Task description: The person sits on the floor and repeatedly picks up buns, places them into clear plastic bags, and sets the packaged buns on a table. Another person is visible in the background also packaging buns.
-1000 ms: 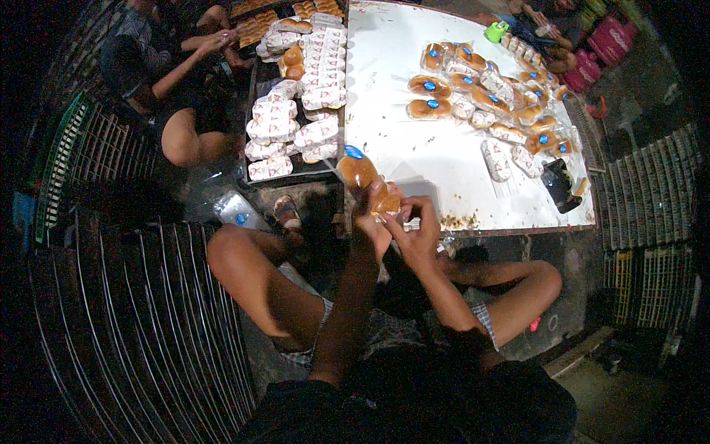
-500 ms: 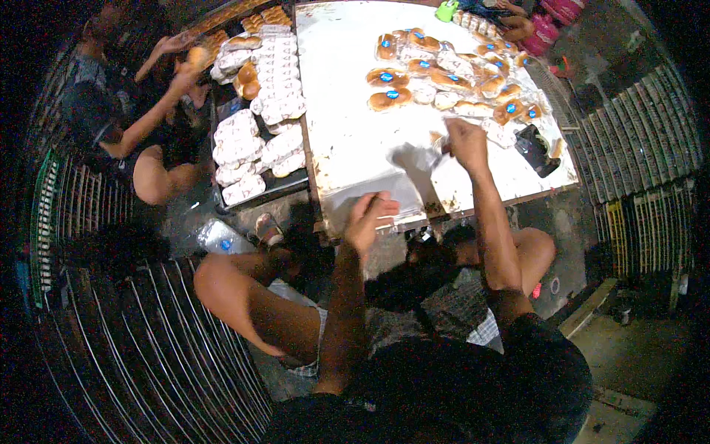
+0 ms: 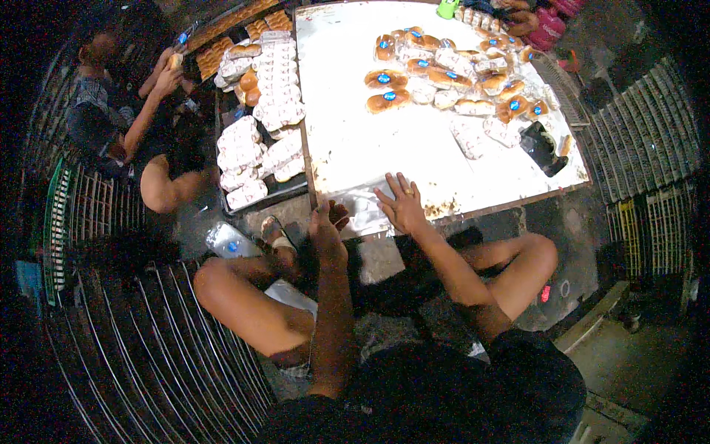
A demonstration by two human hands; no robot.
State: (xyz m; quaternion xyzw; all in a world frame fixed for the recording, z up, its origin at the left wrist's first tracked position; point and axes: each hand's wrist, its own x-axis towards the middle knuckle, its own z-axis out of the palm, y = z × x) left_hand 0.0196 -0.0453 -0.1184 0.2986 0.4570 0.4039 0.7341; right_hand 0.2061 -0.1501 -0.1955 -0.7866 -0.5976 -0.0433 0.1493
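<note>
My right hand [image 3: 403, 208] lies with spread fingers on a clear plastic sheet or bag [image 3: 361, 203] at the front edge of the white table [image 3: 347, 96]. A ring shows on one of its fingers. My left hand [image 3: 327, 228] is at the table's front left corner, beside the plastic, thumb and partly shaded fingers apart; I see nothing held in it. Farther back on the table lie several golden buns [image 3: 388, 101] in clear wrappers with blue labels. A printed clear wrapper [image 3: 467, 139] lies nearer, with a black object [image 3: 543, 149] to its right.
Left of the table, a dark tray [image 3: 270, 194] holds stacked wrapped buns [image 3: 240, 148]. A co-worker [image 3: 103, 111] there holds a bun [image 3: 175, 61]. Metal racks stand at left [image 3: 163, 340] and right [image 3: 643, 133]. A green object [image 3: 447, 9] sits at the far edge.
My right hand has come down from near the buns and spread over the plastic. My left hand has moved left to the corner. The co-worker's hands have shifted left with a bun.
</note>
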